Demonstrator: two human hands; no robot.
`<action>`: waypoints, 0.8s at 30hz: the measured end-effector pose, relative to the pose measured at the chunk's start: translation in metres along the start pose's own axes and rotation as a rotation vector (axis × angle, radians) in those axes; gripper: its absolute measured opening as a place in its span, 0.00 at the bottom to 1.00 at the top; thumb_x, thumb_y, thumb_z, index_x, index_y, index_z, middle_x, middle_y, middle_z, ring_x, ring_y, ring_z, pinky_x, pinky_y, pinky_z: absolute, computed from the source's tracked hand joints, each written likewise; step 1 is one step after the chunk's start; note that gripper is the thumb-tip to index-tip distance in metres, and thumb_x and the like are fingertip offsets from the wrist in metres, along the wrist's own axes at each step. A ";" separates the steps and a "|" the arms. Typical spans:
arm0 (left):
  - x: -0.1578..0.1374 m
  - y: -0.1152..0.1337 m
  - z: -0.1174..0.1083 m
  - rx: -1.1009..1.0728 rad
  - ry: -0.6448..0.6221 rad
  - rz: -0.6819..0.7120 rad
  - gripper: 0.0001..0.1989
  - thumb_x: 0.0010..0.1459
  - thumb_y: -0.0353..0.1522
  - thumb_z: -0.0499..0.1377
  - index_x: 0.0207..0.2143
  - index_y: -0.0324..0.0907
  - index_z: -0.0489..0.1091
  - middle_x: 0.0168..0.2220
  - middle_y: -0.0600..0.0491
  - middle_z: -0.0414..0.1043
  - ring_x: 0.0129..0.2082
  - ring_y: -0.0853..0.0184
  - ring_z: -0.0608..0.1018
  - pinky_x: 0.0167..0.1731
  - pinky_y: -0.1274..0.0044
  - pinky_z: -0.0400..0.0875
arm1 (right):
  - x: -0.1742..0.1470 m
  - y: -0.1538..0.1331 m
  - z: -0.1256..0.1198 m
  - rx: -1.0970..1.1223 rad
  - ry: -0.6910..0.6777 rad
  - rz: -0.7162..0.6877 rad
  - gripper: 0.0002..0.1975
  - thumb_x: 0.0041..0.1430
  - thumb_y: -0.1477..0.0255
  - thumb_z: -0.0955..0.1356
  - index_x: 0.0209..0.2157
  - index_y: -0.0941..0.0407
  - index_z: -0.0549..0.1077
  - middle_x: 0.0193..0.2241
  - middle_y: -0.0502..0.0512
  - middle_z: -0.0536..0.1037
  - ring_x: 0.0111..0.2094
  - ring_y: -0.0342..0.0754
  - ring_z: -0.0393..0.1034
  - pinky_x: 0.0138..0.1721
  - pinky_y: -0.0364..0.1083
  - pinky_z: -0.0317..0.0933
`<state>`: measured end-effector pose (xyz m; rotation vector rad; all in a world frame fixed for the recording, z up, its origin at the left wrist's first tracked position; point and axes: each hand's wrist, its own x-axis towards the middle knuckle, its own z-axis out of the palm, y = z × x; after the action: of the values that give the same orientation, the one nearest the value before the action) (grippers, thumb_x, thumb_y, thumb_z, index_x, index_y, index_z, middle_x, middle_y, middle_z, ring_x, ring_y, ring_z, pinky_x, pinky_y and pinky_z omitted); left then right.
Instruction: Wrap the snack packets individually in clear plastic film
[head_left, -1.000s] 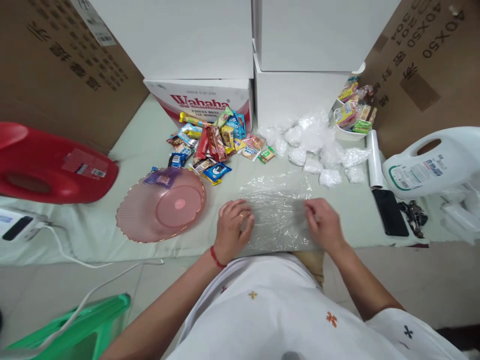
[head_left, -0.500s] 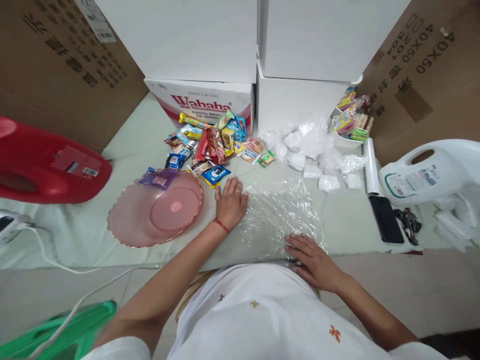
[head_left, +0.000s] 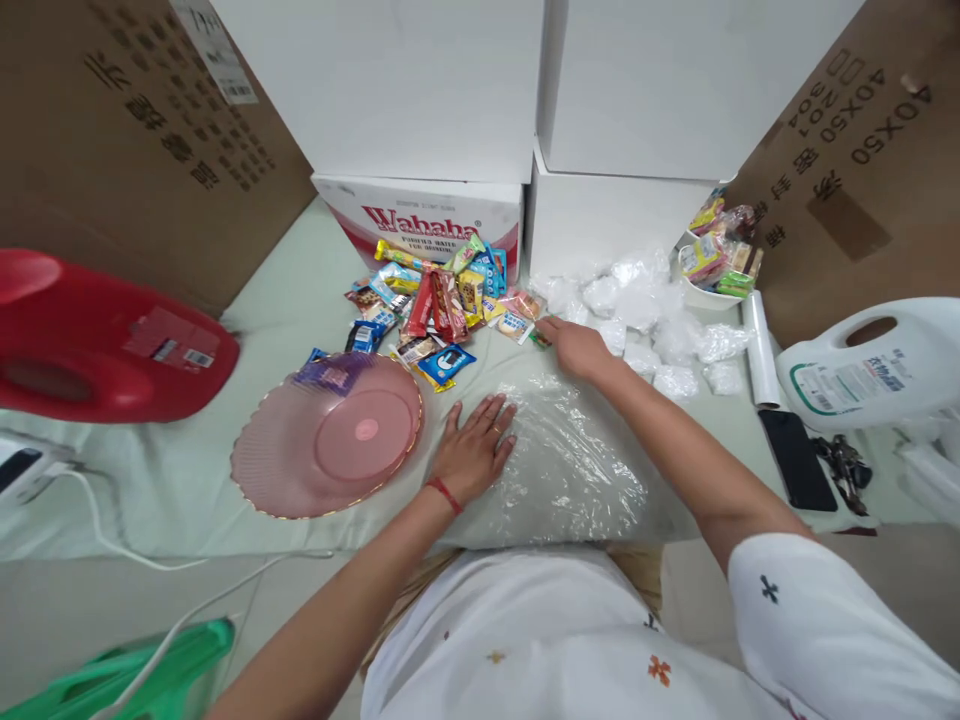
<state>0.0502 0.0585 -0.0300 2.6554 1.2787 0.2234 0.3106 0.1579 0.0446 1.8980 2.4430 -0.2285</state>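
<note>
My left hand (head_left: pixel 474 452) lies flat with fingers spread on the left edge of a sheet of cling film (head_left: pixel 570 465). My right hand (head_left: pixel 576 346) reaches over the film to the right end of the snack pile, its fingers closed on a small green snack packet (head_left: pixel 538 340), mostly hidden beneath them. Beside that packet lie other wrapped snacks (head_left: pixel 514 325). The rest of the pile, with red bars (head_left: pixel 448 306) and a blue packet (head_left: pixel 448 366), spreads to the left.
A pink bowl (head_left: pixel 360 470) stands left of my left hand. Wrapped white bundles (head_left: pixel 675 381), a film roll (head_left: pixel 760 350), a phone (head_left: pixel 796 460), keys (head_left: pixel 846 465) and a white jug (head_left: pixel 870 375) are to the right. A red jug (head_left: pixel 150 350) and boxes (head_left: pixel 427 215) surround the table.
My right hand has left the film's near right edge and moved forward to the green packet. My left hand stays flat on the film. The view has shifted slightly.
</note>
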 end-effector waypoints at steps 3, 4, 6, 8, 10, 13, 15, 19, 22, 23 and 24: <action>-0.001 0.002 -0.001 -0.013 -0.002 -0.001 0.26 0.73 0.41 0.46 0.70 0.49 0.58 0.73 0.49 0.54 0.72 0.59 0.59 0.71 0.52 0.42 | 0.045 -0.002 -0.004 -0.109 -0.121 -0.023 0.34 0.65 0.75 0.62 0.72 0.52 0.55 0.69 0.65 0.61 0.54 0.60 0.73 0.45 0.51 0.67; -0.001 0.002 -0.001 -0.019 0.002 -0.003 0.26 0.73 0.41 0.46 0.70 0.49 0.58 0.73 0.49 0.54 0.72 0.59 0.59 0.71 0.52 0.42 | 0.051 -0.001 -0.005 -0.143 -0.150 -0.019 0.33 0.65 0.73 0.63 0.71 0.52 0.56 0.68 0.67 0.63 0.53 0.61 0.74 0.45 0.51 0.67; -0.002 0.002 0.000 -0.031 0.011 -0.008 0.26 0.73 0.42 0.45 0.70 0.50 0.59 0.73 0.50 0.55 0.72 0.59 0.59 0.71 0.52 0.42 | 0.055 0.001 -0.007 -0.202 -0.193 -0.004 0.28 0.66 0.69 0.64 0.67 0.55 0.64 0.62 0.71 0.69 0.51 0.62 0.75 0.44 0.51 0.67; -0.003 0.001 0.001 -0.041 0.021 -0.010 0.26 0.73 0.42 0.46 0.70 0.50 0.59 0.72 0.51 0.56 0.72 0.59 0.60 0.71 0.53 0.43 | 0.050 0.007 -0.009 -0.236 -0.241 0.022 0.24 0.65 0.64 0.65 0.59 0.58 0.72 0.56 0.73 0.74 0.49 0.63 0.76 0.43 0.51 0.67; -0.003 0.000 0.001 -0.046 0.030 -0.012 0.26 0.73 0.42 0.46 0.69 0.51 0.59 0.72 0.51 0.56 0.71 0.59 0.60 0.71 0.53 0.44 | 0.045 0.015 -0.016 -0.226 -0.291 0.062 0.23 0.63 0.59 0.67 0.53 0.59 0.77 0.52 0.72 0.77 0.48 0.63 0.76 0.41 0.50 0.67; -0.003 0.000 0.000 -0.051 0.033 -0.013 0.26 0.73 0.42 0.46 0.69 0.51 0.59 0.72 0.51 0.56 0.72 0.60 0.60 0.71 0.53 0.43 | 0.046 0.019 -0.032 -0.138 -0.284 0.137 0.24 0.61 0.55 0.68 0.51 0.57 0.78 0.46 0.67 0.81 0.46 0.61 0.76 0.39 0.47 0.65; -0.003 0.000 -0.001 -0.053 0.024 -0.009 0.26 0.73 0.42 0.45 0.69 0.50 0.60 0.72 0.51 0.56 0.72 0.60 0.60 0.71 0.53 0.42 | 0.054 0.012 -0.040 -0.078 -0.187 0.184 0.24 0.62 0.54 0.68 0.51 0.56 0.78 0.45 0.64 0.82 0.46 0.59 0.76 0.39 0.46 0.65; -0.002 -0.001 0.000 -0.044 0.020 -0.001 0.26 0.73 0.41 0.46 0.69 0.50 0.59 0.73 0.50 0.55 0.72 0.59 0.59 0.71 0.53 0.41 | 0.082 -0.020 -0.029 -0.022 -0.050 0.223 0.26 0.62 0.54 0.69 0.54 0.57 0.77 0.52 0.67 0.78 0.50 0.59 0.75 0.43 0.46 0.67; -0.002 0.000 0.001 -0.034 0.021 -0.003 0.26 0.73 0.41 0.45 0.70 0.50 0.59 0.72 0.49 0.56 0.72 0.59 0.59 0.71 0.53 0.41 | 0.098 -0.042 -0.005 -0.004 -0.104 0.251 0.30 0.60 0.54 0.72 0.56 0.58 0.75 0.58 0.70 0.74 0.53 0.59 0.74 0.48 0.48 0.68; -0.002 0.000 0.001 -0.033 0.020 -0.004 0.26 0.73 0.41 0.45 0.70 0.50 0.59 0.72 0.49 0.56 0.72 0.59 0.59 0.71 0.53 0.41 | 0.100 -0.047 0.001 -0.003 -0.121 0.259 0.30 0.59 0.54 0.72 0.56 0.59 0.75 0.58 0.70 0.74 0.54 0.59 0.73 0.49 0.48 0.68; -0.003 0.000 0.001 -0.033 0.018 -0.006 0.26 0.73 0.42 0.45 0.70 0.50 0.59 0.72 0.50 0.56 0.72 0.59 0.59 0.71 0.53 0.42 | 0.101 -0.050 0.005 -0.001 -0.136 0.263 0.29 0.59 0.56 0.73 0.56 0.59 0.75 0.57 0.70 0.75 0.54 0.59 0.73 0.49 0.49 0.68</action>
<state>0.0488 0.0563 -0.0312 2.6279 1.2770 0.2662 0.2362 0.2422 0.0317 2.0995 2.0825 -0.3321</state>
